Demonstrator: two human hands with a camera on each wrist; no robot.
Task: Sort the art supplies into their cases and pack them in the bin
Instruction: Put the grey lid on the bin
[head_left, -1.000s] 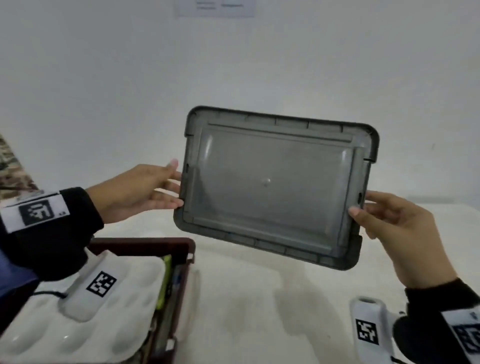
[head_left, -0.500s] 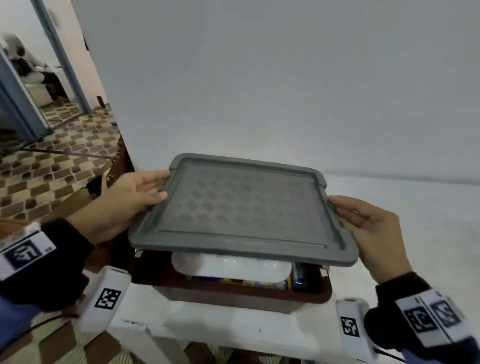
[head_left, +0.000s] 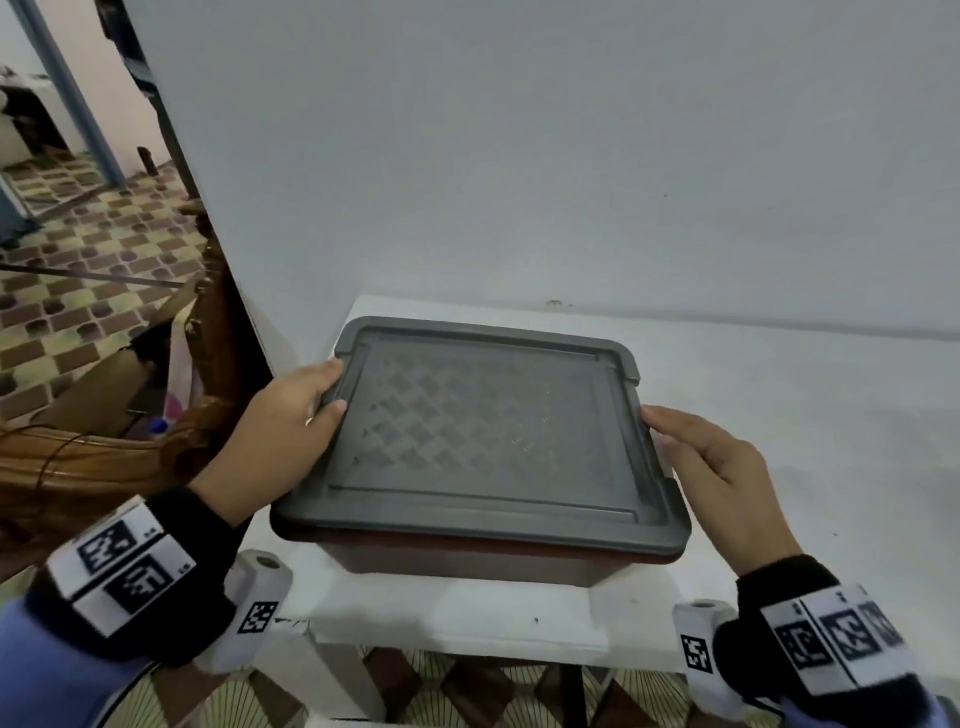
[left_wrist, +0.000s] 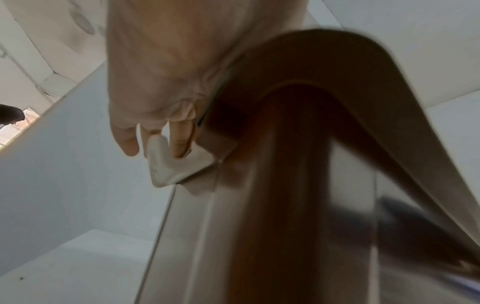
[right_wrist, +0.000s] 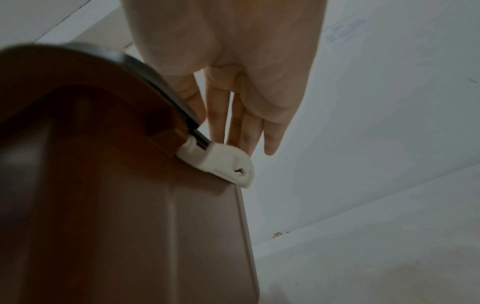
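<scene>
A white bench (head_left: 467, 613) stood against a plain pale wall (head_left: 519, 156), which filled the upper and right parts of the head view. A small brown mark (head_left: 555, 302) showed low on the wall, just above the bench's far edge. At left, a carved wooden piece of furniture (head_left: 104, 457) ran along the frame's lower-left side. Beyond it, in the upper left, lay a floor of brown and yellow tiles (head_left: 78, 270), with a blue door frame (head_left: 67, 93) slanting across. A printed paper (right_wrist: 346, 30) hung on the wall, upper right in the right wrist view.
</scene>
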